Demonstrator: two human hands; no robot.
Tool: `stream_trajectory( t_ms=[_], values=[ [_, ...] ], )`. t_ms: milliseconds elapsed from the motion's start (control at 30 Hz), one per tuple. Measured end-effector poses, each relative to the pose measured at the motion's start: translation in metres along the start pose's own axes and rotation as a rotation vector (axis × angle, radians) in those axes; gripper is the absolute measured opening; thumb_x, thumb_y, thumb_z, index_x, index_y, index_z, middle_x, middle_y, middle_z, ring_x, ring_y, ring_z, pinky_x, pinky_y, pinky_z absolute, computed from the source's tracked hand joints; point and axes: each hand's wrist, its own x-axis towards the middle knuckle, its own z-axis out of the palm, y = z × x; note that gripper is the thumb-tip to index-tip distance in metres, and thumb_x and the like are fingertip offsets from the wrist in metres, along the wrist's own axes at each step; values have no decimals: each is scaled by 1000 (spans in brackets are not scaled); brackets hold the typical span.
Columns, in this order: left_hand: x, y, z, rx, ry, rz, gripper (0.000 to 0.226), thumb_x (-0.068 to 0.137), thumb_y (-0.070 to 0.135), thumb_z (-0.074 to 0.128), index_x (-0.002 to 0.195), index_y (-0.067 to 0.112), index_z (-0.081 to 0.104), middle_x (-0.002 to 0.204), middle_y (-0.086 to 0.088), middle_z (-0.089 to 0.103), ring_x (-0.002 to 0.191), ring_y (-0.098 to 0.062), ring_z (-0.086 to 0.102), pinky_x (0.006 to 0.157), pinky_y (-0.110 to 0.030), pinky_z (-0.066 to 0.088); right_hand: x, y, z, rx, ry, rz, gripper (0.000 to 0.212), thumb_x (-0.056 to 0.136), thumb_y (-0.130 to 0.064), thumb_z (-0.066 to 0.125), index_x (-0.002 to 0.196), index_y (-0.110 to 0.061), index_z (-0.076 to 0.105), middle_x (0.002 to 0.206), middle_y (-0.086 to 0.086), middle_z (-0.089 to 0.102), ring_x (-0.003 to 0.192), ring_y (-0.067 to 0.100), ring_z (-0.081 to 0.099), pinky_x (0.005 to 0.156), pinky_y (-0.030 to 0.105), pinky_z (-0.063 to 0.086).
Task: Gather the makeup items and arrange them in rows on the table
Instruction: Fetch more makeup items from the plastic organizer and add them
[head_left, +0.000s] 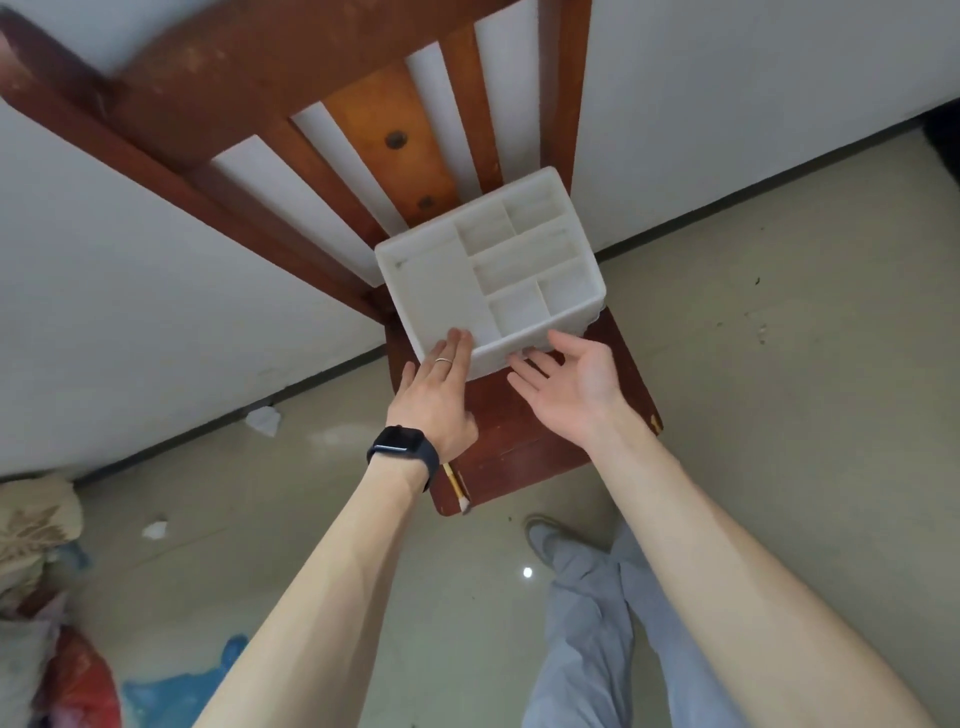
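Observation:
A white plastic organizer box with several empty compartments sits at the back of a red-brown wooden chair's seat. My left hand, with a ring and a black watch on the wrist, lies flat with straight fingers touching the box's near left corner. My right hand is palm up with spread fingers, its fingertips at the box's near front wall. A slim yellow brush or pencil lies at the seat's front left edge. No other makeup items are visible.
The chair's slatted back stands against a white wall. Scraps of paper lie on the beige tiled floor. Bags and cloth pile up at the lower left. My grey-trousered leg and shoe are below the seat.

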Motion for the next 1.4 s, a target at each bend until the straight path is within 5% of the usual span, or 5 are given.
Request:
stream_trajectory(
  t_ms=[633,767,900,1000,1400],
  values=[
    [-17,2,29,16,351,-22,92,79,11,57,159,15,10,167,-3,10,153,-22,7,123,-49,10,16,-11,-40,-444,-127,76,45,93,-34,59,138,-34,61,135,7,66,127,27,60,96,43,47],
    [-51,-2,80,-334,560,-282,73,77,7,58,148,10,42,154,-8,39,142,-29,35,117,-44,30,23,10,-69,-945,-58,66,30,99,-29,54,124,-39,68,132,-4,67,126,17,59,91,33,47],
    [-82,-16,150,-463,163,-640,61,88,20,56,147,16,40,148,-8,43,135,-28,38,107,-38,36,45,41,-105,-2066,-128,-77,39,99,-38,56,137,-30,58,143,-3,57,137,22,49,108,33,39],
    [-92,-22,192,-517,-99,-725,61,92,28,55,149,20,33,147,-10,41,132,-30,40,102,-41,43,66,57,-123,-2763,-373,-110,64,99,-41,46,158,-27,27,170,7,8,154,29,10,124,45,21],
    [-54,-34,254,-506,217,-854,23,99,37,49,110,17,50,107,-7,57,101,-31,53,68,-37,39,125,79,-163,-2901,-350,-462,76,100,-63,24,158,-37,-18,162,4,-36,151,30,-28,121,60,-2]
  ],
)
